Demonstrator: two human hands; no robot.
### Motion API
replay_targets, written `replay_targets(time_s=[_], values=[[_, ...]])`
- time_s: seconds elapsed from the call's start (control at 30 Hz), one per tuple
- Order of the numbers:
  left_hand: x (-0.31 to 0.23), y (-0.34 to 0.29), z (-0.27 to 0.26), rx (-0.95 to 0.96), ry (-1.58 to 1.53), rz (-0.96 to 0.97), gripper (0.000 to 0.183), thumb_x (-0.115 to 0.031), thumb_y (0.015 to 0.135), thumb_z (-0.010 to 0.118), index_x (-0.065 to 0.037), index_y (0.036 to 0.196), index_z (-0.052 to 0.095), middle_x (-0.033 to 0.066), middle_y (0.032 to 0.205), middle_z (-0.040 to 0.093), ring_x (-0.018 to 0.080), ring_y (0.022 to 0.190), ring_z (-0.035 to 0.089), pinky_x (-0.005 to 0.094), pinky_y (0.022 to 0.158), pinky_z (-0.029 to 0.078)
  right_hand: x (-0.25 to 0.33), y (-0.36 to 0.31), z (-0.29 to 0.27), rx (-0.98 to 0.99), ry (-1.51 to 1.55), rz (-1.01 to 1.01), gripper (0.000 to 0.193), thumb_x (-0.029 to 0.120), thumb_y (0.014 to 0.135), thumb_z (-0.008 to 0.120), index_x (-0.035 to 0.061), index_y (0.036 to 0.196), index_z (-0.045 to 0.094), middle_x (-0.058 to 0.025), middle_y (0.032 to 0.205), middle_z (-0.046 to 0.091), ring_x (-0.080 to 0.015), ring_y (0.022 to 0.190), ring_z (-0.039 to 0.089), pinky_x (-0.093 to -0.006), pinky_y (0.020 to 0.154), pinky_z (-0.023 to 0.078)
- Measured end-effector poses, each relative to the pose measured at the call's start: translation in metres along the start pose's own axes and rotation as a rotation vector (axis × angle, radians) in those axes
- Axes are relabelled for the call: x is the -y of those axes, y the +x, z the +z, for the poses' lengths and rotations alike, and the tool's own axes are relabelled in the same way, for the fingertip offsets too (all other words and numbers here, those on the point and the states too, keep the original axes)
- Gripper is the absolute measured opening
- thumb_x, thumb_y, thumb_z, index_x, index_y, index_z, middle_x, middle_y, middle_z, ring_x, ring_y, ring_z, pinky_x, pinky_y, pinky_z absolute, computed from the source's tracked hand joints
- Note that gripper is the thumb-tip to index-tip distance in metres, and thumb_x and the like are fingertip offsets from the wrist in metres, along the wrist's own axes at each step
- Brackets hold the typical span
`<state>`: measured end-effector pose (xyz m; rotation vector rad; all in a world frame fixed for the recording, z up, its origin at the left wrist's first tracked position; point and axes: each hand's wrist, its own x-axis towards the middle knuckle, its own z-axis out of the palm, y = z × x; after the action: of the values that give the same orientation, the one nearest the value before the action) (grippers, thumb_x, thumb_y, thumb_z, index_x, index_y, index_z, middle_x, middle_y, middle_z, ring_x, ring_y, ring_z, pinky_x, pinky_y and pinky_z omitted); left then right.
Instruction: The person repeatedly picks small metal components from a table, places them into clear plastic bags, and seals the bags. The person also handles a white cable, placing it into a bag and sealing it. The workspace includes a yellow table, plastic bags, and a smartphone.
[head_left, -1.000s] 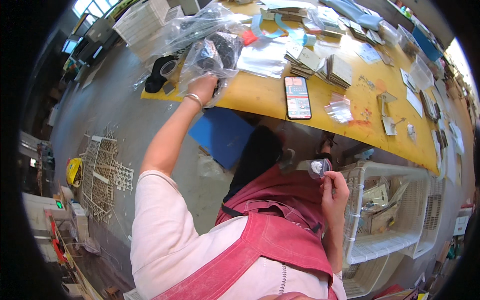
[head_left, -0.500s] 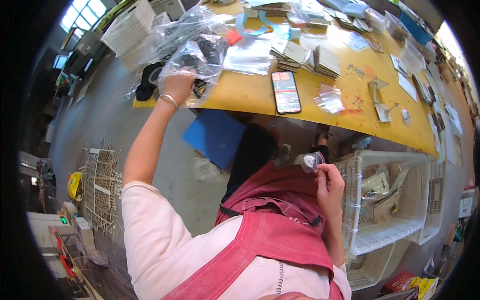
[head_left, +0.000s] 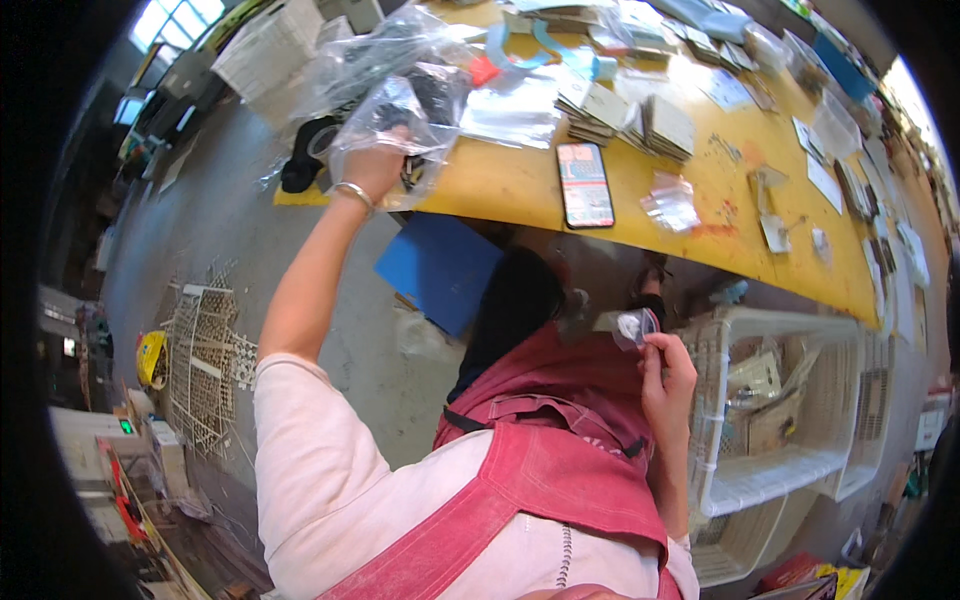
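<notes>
My left hand (head_left: pixel 372 172) reaches into a large clear plastic bag (head_left: pixel 385 115) at the table's left front corner. Dark items lie inside that bag; the plastic hides my fingers and whatever they touch. Over my lap, my right hand (head_left: pixel 668 372) pinches the edge of a small clear zip bag (head_left: pixel 634 327) with something white in it. A phone (head_left: pixel 584 186) with its screen lit lies near the table's front edge. Several small empty-looking zip bags (head_left: pixel 671 202) lie to the right of it.
The yellow table (head_left: pixel 490 192) also bears stacks of flat pieces (head_left: pixel 668 127), flat clear bags (head_left: pixel 510 112) and a metal bracket (head_left: pixel 770 215). White plastic crates (head_left: pixel 780 490) stand at my right. A blue board (head_left: pixel 438 270) lies below the table, and a white crate (head_left: pixel 268 50) stands at far left.
My left hand has gone a little deeper into the large bag. The right hand still holds the small zip bag. The whole view has shifted slightly.
</notes>
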<state>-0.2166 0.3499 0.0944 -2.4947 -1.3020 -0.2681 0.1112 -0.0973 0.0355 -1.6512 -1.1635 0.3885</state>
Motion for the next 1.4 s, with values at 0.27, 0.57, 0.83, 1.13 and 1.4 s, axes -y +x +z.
replay_targets(time_s=[0.27, 0.57, 0.83, 1.13, 1.4], values=[[-0.081, -0.051, -0.084, 0.032, -0.961, 0.034, 0.039, -0.002, 0.097, 0.071, -0.004, 0.135, 0.063, 0.0101, 0.087, 0.075, 0.0195, 0.081, 0.075, 0.0332, 0.075, 0.058, 0.003, 0.005, 0.002, 0.02, -0.06, -0.083, 0.009, -0.005, 0.103, 0.062, -0.0005, 0.11, 0.067, -0.0063, 0.09, 0.064, -0.013, 0.076, 0.062, -0.0268, 0.069, 0.05], [-0.251, -0.095, -0.113, -0.021, -1.64, 0.341, 0.019, 0.006, 0.097, 0.068, -0.002, 0.113, 0.062, 0.0077, 0.102, 0.071, 0.0116, 0.092, 0.072, 0.028, 0.081, 0.06, 0.016, 0.013, 0.015, 0.079, -0.241, -0.24, 0.01, -0.002, 0.096, 0.067, 0.0009, 0.106, 0.067, -0.0162, 0.091, 0.065, -0.0353, 0.08, 0.068, -0.0415, 0.071, 0.055], [-0.3, -0.1, -0.091, -0.111, -1.333, 0.631, 0.016, -0.003, 0.084, 0.075, -0.006, 0.096, 0.064, 0.0101, 0.087, 0.066, 0.033, 0.083, 0.065, 0.0411, 0.084, 0.05, 0.021, 0.014, 0.011, 0.056, -0.314, -0.3, 0.012, -0.001, 0.092, 0.068, 0.0003, 0.104, 0.066, -0.0166, 0.09, 0.065, -0.0364, 0.081, 0.068, -0.0452, 0.069, 0.054], [-0.293, -0.109, -0.09, -0.136, -0.811, 0.746, 0.01, -0.008, 0.088, 0.073, -0.007, 0.096, 0.068, 0.0093, 0.108, 0.066, 0.0288, 0.105, 0.064, 0.0431, 0.105, 0.045, 0.019, 0.015, 0.016, 0.023, -0.271, -0.337, 0.014, -0.003, 0.091, 0.068, -0.0012, 0.105, 0.066, -0.0177, 0.094, 0.068, -0.0372, 0.083, 0.069, -0.0449, 0.072, 0.056], [-0.294, -0.115, -0.088, -0.061, -1.081, 0.675, 0.014, -0.01, 0.089, 0.074, -0.007, 0.103, 0.072, 0.0104, 0.116, 0.069, 0.0299, 0.113, 0.066, 0.0461, 0.11, 0.044, 0.022, 0.013, 0.015, 0.012, -0.228, -0.324, 0.013, -0.003, 0.093, 0.068, -0.003, 0.106, 0.065, -0.0186, 0.097, 0.069, -0.0383, 0.085, 0.071, -0.0441, 0.072, 0.057]])
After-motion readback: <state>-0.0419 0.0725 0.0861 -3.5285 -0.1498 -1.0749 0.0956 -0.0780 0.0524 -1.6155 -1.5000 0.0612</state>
